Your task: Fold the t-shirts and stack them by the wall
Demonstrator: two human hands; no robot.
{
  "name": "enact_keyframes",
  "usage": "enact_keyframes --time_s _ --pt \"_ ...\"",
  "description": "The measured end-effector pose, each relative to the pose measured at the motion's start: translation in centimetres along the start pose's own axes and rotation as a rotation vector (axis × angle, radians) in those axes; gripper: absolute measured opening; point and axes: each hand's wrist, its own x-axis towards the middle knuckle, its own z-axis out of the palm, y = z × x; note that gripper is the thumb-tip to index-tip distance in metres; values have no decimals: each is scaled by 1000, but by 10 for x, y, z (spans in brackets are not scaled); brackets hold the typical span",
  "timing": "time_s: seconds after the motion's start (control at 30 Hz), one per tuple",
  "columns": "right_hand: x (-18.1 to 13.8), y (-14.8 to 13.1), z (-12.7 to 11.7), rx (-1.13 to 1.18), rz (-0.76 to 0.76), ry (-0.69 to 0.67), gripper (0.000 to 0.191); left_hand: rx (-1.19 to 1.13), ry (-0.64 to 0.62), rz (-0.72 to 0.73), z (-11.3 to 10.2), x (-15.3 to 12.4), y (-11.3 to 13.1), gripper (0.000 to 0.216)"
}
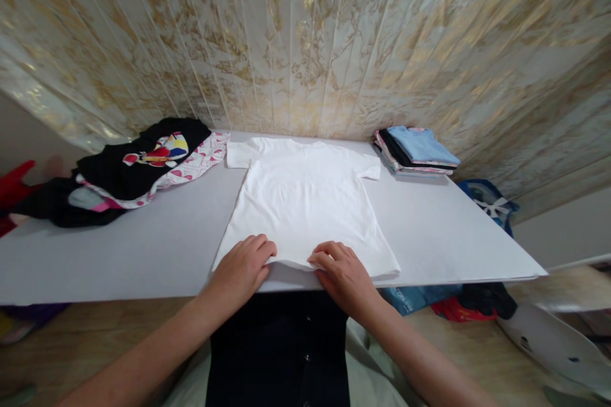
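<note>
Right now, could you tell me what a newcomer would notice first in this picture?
A white T-shirt lies flat mid-table, with the left hand and right hand resting on its near hem. A loose pile of dark clothes sits at the far left, a neat folded stack at the far right.

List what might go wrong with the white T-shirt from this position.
1. The white T-shirt's hem lies at the table's near edge under the left hand and right hand; a tug might slide it off.
2. The unfolded pile sits close to one sleeve and could snag it.
</note>
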Motion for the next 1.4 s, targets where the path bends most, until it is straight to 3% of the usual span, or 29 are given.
enact_keyframes --time_s 0.13,0.3,0.53,0.63,0.73,0.83,0.97,1.07,1.2,1.4 --pt "-4 11 2 -63 62 34 20 -8 21 -37 -4 -13 -25 21" --pt "-31 33 -10 -84 136 47 21 24 76 -84 -9 -38 -53 20" --pt "-66 52 -38 -50 260 28 17 72 85 -198 -24 -58 -64 16" --pt "-57 61 -55 23 314 -15 20 80 185 -289 -31 -39 -73 20" --pt "-26 84 -63 -29 430 116 24 47 261 -405 -32 4 -92 27" --pt "17 114 -59 -189 661 180 33 -7 221 -520 -27 60 -113 37" --pt "60 136 -45 -298 855 144 44 -9 317 -569 -17 112 -124 37" --pt "71 135 -37 -320 852 161 43 -2 347 -555 -12 122 -120 35" --pt "67 135 -32 -370 805 164 40 67 335 -528 -12 117 -114 36" --pt "59 145 -40 -415 773 130 37 194 197 -512 -26 110 -109 38"
